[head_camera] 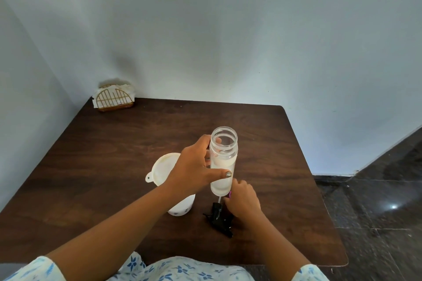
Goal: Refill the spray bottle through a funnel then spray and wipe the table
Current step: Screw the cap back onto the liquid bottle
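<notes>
I see the left hand (194,167) wrapped round one uncapped spray bottle (223,157), cloudy white below its clear neck. The right hand (244,198) curls at the bottle's base, over one black spray head (217,214); whether it grips, I cannot tell. One white funnel (162,166) sits in one cup (182,209) beneath the left wrist.

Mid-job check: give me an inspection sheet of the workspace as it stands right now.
Surface: dark wooden table, set into a wall corner.
Job's things: spray bottle upright, top open; black spray head lying on the table by its base; white funnel sitting in a white cup.
Clutter: napkin holder with napkins, far left corner.
Hands: left hand grips the bottle; right hand low beside the bottle's base, over the spray head, grip unclear.
Cables: nothing seen.
Surroundings: pale walls; dark tiled floor at right.
</notes>
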`<state>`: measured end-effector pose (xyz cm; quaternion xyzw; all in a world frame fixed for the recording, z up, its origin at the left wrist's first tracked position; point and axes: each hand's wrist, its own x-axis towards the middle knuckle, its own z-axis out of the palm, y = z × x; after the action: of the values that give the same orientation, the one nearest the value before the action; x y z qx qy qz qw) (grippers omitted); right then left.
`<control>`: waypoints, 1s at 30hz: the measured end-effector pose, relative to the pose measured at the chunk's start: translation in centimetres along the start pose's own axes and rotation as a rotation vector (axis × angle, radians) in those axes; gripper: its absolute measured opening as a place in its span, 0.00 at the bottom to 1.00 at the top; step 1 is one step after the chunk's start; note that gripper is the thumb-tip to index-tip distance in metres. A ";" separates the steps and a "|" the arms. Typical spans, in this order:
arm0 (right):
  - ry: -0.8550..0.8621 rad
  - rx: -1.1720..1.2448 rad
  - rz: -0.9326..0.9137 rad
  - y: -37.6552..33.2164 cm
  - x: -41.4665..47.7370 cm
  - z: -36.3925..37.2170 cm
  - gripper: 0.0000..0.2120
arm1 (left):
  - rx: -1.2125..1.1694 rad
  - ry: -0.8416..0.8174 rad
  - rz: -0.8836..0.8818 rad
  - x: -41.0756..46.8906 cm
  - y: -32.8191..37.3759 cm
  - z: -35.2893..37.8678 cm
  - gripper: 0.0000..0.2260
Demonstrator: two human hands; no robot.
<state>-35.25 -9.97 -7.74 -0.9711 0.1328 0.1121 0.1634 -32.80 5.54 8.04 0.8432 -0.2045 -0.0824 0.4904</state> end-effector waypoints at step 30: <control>0.567 1.141 -0.593 -6.3 -10.0 -18.2 0.16 | 0.025 -0.093 0.269 -1.0 2.3 -0.1 0.29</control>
<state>-39.60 -8.38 13.41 -0.7207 -0.0620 -0.2818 0.6303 -34.33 5.05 10.03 0.8095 -0.3395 -0.0524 0.4762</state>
